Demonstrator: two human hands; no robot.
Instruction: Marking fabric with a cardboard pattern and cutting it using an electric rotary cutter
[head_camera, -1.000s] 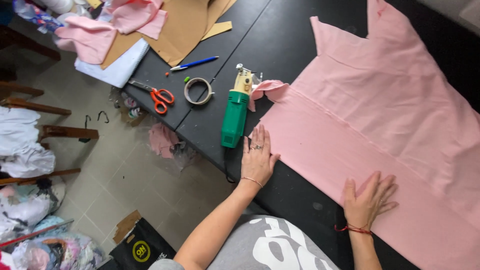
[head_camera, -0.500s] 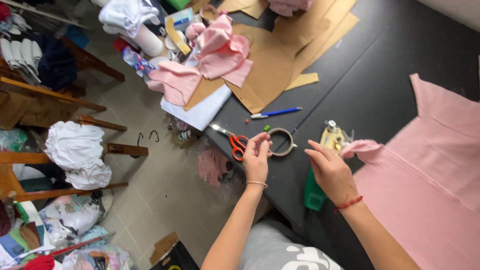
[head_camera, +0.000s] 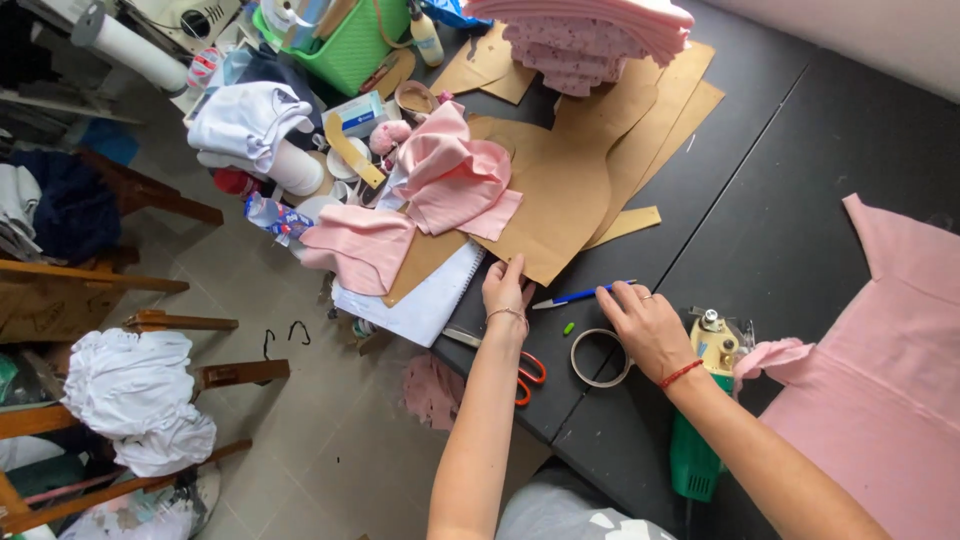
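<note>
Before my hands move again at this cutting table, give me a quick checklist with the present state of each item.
1. Right hand on the blue pen: ok, fingertips touch its end; a closed grip cannot be told.
2. Left hand on the brown paper pattern: ok, fingers rest at its lower edge.
3. Scissors clear of the hands: ok, they lie under the left forearm, untouched.
4. Tape ring out of the way: not ok, it lies right below the right hand.
5. Green cutting machine idle: cannot tell, no hand on it.
6. Pink fabric lying flat: ok, except a bunched corner by the machine.
</note>
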